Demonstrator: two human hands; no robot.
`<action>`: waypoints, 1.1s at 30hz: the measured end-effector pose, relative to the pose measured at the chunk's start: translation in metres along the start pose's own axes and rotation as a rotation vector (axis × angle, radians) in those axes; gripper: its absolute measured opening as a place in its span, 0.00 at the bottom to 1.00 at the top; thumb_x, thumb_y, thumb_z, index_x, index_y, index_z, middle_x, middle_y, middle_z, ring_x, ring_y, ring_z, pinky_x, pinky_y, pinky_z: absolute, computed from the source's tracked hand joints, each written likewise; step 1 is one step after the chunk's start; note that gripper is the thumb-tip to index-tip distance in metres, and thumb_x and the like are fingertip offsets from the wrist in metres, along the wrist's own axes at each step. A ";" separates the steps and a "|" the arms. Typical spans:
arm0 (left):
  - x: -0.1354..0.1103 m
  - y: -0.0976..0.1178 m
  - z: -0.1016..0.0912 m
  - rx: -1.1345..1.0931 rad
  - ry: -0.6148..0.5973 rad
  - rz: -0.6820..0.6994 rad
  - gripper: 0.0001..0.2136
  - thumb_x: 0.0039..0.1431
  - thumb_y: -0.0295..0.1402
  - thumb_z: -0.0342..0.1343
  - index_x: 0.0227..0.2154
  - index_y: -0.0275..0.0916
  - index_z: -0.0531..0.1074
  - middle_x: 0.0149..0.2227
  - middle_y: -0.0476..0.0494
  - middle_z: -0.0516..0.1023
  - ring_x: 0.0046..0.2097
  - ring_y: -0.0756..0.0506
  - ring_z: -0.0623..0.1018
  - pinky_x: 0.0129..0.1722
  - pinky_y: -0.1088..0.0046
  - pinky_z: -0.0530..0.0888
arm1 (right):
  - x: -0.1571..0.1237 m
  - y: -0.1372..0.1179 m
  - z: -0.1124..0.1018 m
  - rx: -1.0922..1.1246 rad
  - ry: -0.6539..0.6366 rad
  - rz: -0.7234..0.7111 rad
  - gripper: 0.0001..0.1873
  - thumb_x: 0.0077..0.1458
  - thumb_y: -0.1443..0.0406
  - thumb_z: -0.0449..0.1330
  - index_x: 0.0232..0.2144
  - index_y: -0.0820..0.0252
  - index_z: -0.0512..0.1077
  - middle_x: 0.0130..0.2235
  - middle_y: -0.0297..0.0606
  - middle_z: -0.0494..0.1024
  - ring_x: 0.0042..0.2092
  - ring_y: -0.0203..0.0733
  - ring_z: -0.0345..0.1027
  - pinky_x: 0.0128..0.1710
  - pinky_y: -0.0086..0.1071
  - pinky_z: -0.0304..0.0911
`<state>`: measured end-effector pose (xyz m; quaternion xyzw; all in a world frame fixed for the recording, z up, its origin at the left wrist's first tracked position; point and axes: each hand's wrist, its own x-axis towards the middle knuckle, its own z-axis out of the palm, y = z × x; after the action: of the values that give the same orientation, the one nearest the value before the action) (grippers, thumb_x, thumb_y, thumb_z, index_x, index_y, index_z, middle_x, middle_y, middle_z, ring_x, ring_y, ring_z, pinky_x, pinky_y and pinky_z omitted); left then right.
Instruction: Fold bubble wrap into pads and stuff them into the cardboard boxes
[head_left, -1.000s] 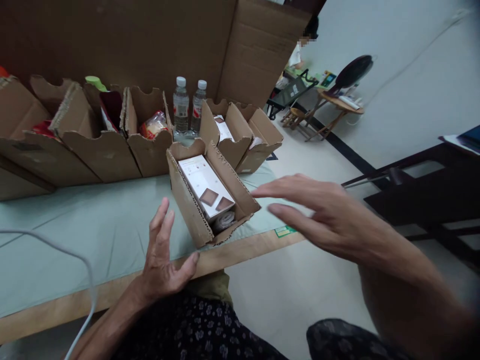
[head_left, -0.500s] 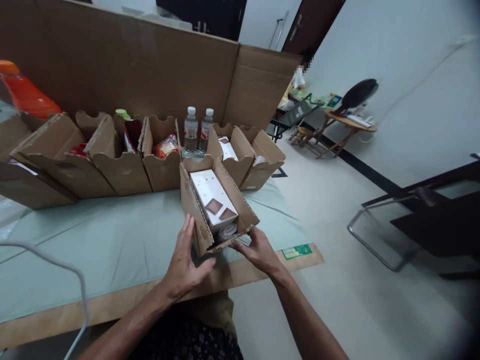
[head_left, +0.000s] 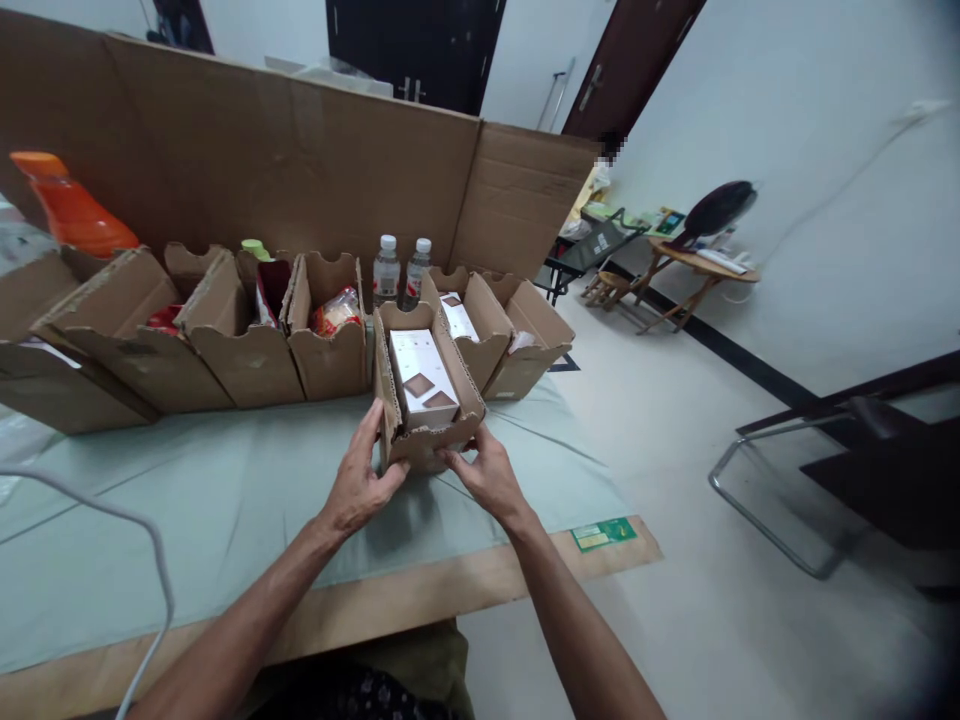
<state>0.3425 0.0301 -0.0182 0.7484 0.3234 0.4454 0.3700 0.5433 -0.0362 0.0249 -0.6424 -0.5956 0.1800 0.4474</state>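
Observation:
A narrow open cardboard box (head_left: 420, 440) sits on the green-covered table (head_left: 225, 500), holding a white carton with brown squares (head_left: 422, 378). My left hand (head_left: 358, 480) grips its near left corner, and my right hand (head_left: 487, 473) grips its near right corner. The box stands in the gap of a row of similar boxes, in front of two water bottles (head_left: 400, 270).
Several open cardboard boxes (head_left: 247, 345) with packaged goods line the back, against a tall cardboard sheet (head_left: 300, 170). An orange bottle (head_left: 71, 210) is at far left. A white cable (head_left: 142, 540) crosses the lower left. The table's wooden edge (head_left: 420, 590) is near me; chairs stand to the right.
Both hands went from open in the air to gripping the box's near end. The box has slid away from me and straightened into line with the row.

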 end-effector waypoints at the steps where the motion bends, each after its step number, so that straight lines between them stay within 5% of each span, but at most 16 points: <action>1: 0.006 0.000 -0.002 0.035 0.023 0.000 0.37 0.57 0.33 0.58 0.69 0.44 0.54 0.69 0.35 0.62 0.67 0.36 0.67 0.62 0.55 0.71 | 0.006 0.000 0.003 -0.015 0.013 -0.003 0.22 0.52 0.63 0.63 0.51 0.59 0.71 0.45 0.41 0.81 0.42 0.45 0.74 0.40 0.36 0.71; 5: 0.030 0.001 -0.010 0.281 0.192 -0.135 0.26 0.56 0.35 0.57 0.60 0.39 0.69 0.51 0.38 0.77 0.48 0.39 0.79 0.51 0.57 0.76 | 0.028 0.005 0.013 -0.150 0.122 0.003 0.19 0.55 0.64 0.60 0.49 0.60 0.73 0.47 0.46 0.80 0.46 0.48 0.74 0.44 0.39 0.71; 7: 0.035 0.003 -0.012 0.323 0.213 -0.241 0.25 0.57 0.36 0.57 0.58 0.38 0.70 0.38 0.44 0.78 0.36 0.43 0.78 0.44 0.60 0.76 | 0.032 0.007 0.016 -0.194 0.142 0.023 0.14 0.58 0.64 0.58 0.46 0.61 0.75 0.45 0.46 0.80 0.43 0.47 0.74 0.46 0.40 0.69; 10: 0.039 0.006 -0.011 0.208 0.192 -0.315 0.26 0.57 0.36 0.56 0.59 0.36 0.68 0.28 0.51 0.76 0.30 0.46 0.76 0.39 0.66 0.75 | 0.031 0.010 0.022 -0.140 0.100 0.042 0.14 0.59 0.63 0.58 0.46 0.61 0.75 0.40 0.43 0.81 0.39 0.44 0.74 0.45 0.38 0.69; 15: 0.053 -0.001 0.004 0.018 0.202 -0.307 0.29 0.55 0.35 0.57 0.60 0.34 0.66 0.34 0.47 0.78 0.36 0.46 0.79 0.43 0.66 0.76 | 0.042 0.016 0.031 0.004 0.071 0.068 0.24 0.57 0.64 0.58 0.55 0.63 0.70 0.45 0.46 0.82 0.43 0.44 0.76 0.42 0.35 0.71; 21: 0.071 -0.018 0.019 -0.107 0.167 -0.262 0.43 0.50 0.35 0.58 0.68 0.28 0.51 0.52 0.29 0.76 0.53 0.38 0.78 0.55 0.56 0.74 | 0.042 0.027 0.034 0.055 0.071 0.081 0.25 0.56 0.62 0.58 0.56 0.63 0.70 0.54 0.53 0.78 0.49 0.47 0.77 0.42 0.37 0.73; 24: 0.055 -0.020 0.013 -0.112 0.129 -0.250 0.44 0.51 0.36 0.58 0.69 0.28 0.48 0.57 0.25 0.74 0.56 0.37 0.78 0.55 0.54 0.74 | 0.030 0.021 0.031 0.035 0.054 0.047 0.18 0.58 0.62 0.57 0.49 0.62 0.74 0.49 0.49 0.81 0.46 0.45 0.77 0.41 0.35 0.73; 27: 0.019 -0.019 -0.006 -0.057 0.038 -0.250 0.36 0.55 0.35 0.57 0.67 0.36 0.57 0.57 0.30 0.75 0.52 0.39 0.80 0.52 0.55 0.77 | 0.028 -0.003 0.032 0.047 -0.003 -0.011 0.16 0.60 0.63 0.57 0.49 0.60 0.75 0.44 0.44 0.83 0.40 0.42 0.77 0.41 0.33 0.72; 33: -0.063 -0.011 -0.064 0.088 0.003 -0.234 0.18 0.58 0.34 0.55 0.52 0.42 0.75 0.48 0.39 0.82 0.44 0.42 0.84 0.45 0.63 0.82 | 0.086 -0.088 0.068 -0.178 -0.204 -0.186 0.31 0.63 0.66 0.52 0.68 0.55 0.58 0.40 0.35 0.83 0.39 0.42 0.76 0.45 0.33 0.69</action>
<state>0.2575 0.0017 -0.0331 0.7205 0.4280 0.3857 0.3859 0.4576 0.0580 0.0834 -0.6001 -0.7084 0.1488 0.3406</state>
